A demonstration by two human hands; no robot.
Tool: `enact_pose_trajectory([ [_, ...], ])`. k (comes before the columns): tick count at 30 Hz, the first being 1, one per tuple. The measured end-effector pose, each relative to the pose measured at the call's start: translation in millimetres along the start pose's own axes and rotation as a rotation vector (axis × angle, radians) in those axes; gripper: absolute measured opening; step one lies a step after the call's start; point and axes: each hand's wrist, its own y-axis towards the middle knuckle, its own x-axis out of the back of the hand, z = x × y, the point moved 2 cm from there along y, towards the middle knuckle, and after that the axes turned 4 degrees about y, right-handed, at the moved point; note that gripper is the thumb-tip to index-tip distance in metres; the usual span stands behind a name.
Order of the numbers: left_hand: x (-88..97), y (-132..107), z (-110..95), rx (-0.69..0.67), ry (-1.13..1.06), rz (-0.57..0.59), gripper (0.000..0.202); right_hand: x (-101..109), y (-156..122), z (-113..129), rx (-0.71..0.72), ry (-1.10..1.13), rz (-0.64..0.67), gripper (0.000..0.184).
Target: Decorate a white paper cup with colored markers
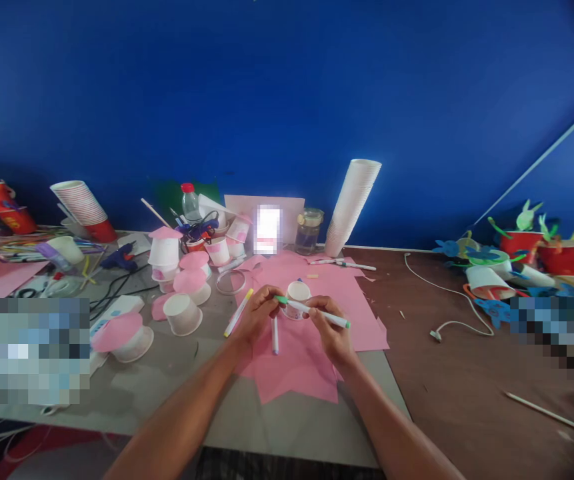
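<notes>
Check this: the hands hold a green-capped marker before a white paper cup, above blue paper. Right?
The head view shows pink paper, not blue; the left hand and right hand hold the green-capped marker before the white paper cup.

left hand (258, 315) and right hand (331, 330) close together

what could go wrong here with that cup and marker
The small paper cup seems held only at the fingertips of the left hand, so it might slip onto the pink paper. The green-ended marker in the right hand passes close across the cup and could leave a stray line. The loose marker beneath the hands might get knocked or roll.
</notes>
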Motion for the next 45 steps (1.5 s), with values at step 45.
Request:
enact_pose_trajectory([
  [45, 14.9, 9, 15, -0.230, 0.875, -0.191, 0.018, 26, 14, -6, 0.185, -0.301, -0.334, 0.022],
])
